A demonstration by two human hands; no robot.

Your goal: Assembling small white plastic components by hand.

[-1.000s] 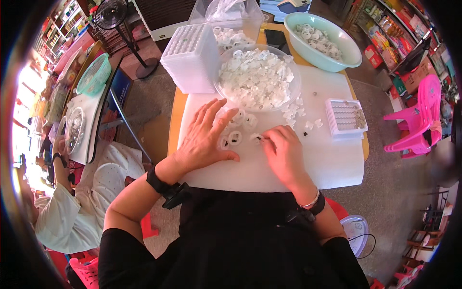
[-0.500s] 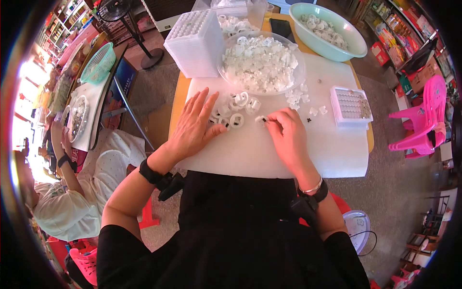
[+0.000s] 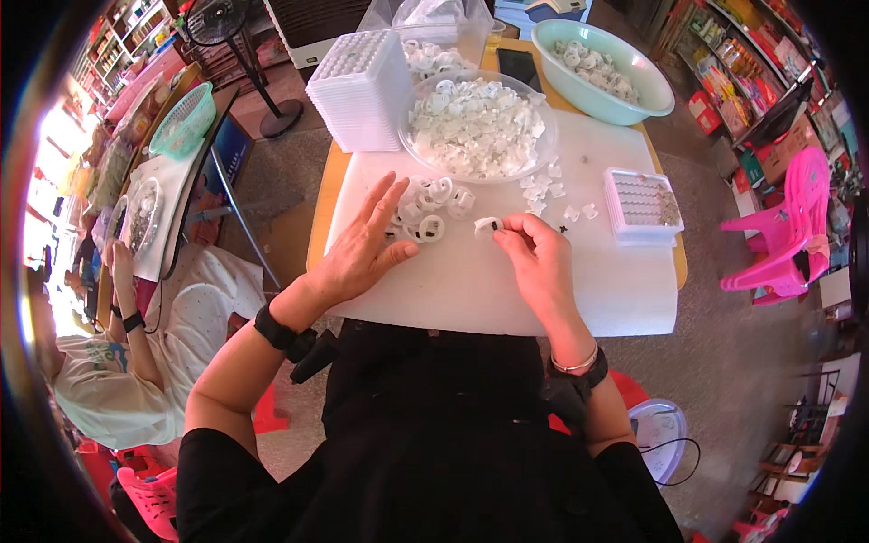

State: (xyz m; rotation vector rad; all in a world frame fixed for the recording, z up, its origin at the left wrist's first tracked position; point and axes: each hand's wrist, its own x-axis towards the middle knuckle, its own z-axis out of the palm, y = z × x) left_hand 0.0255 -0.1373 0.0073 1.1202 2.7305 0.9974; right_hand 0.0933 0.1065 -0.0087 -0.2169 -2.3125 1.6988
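Note:
My left hand (image 3: 362, 253) rests with fingers spread beside a cluster of white ring-shaped plastic parts (image 3: 433, 197), its thumb pointing toward the nearest ones. Some rings show a small dark piece inside. Over the white sheet, my right hand (image 3: 538, 257) pinches a small white plastic part (image 3: 487, 226) between thumb and fingertips; a dark spot shows at its edge. To the right of those fingers lie a tiny black piece (image 3: 563, 229) and a few loose flat white pieces (image 3: 571, 214).
A clear bowl (image 3: 546, 156) heaped with white pieces stands behind my hands. Stacked white trays (image 3: 358, 100) are at its left, a phone (image 3: 518, 69) and mint basin (image 3: 661, 101) behind right. A shallow tray (image 3: 615, 206) sits right. Another person (image 3: 127, 380) works at the left table.
The white part at my right fingertips now shows more fully as a rounded piece. My left hand stays spread by the rings. The whole view has shifted slightly.

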